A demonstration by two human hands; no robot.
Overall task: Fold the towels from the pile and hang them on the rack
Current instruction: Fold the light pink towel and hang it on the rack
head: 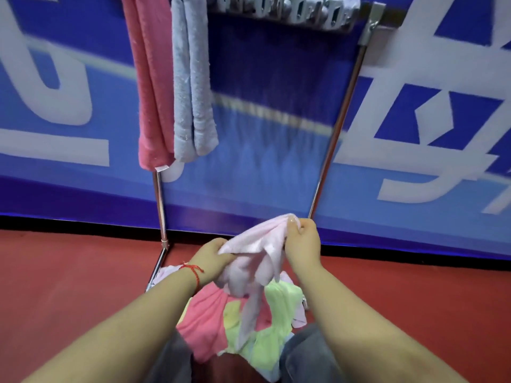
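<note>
Red floor (pixel 69 286) runs up to a blue banner (pixel 276 175) with big white lettering, and I am looking down from the head camera at both hands in front of it. My left hand (pixel 211 257) has its fingers curled into the lower left part of a pale pink towel (pixel 257 261), gripping a bunch of the cloth; a red string (pixel 192 270) is tied round that wrist. My right hand (pixel 302 243) is higher and pinches the towel's top corner between thumb and curled fingers, so the cloth stretches at a slant between the two hands while a long tail of it hangs down. That tail dangles onto the pile (pixel 240 322), a heap of coral pink, light green and pale towels lying on the floor between my knees, in grey trousers (pixel 307 355). Just beyond the pile stands the rack (pixel 336 128), a chrome frame with its feet on the floor against the banner. Over its top bar, at the left end, hang two folded towels side by side and touching: a coral one (pixel 150 92) outermost and a grey one (pixel 190 87) next to it. Further right on the bar sits a row of metal clips (pixel 290 12), blurred.
</note>
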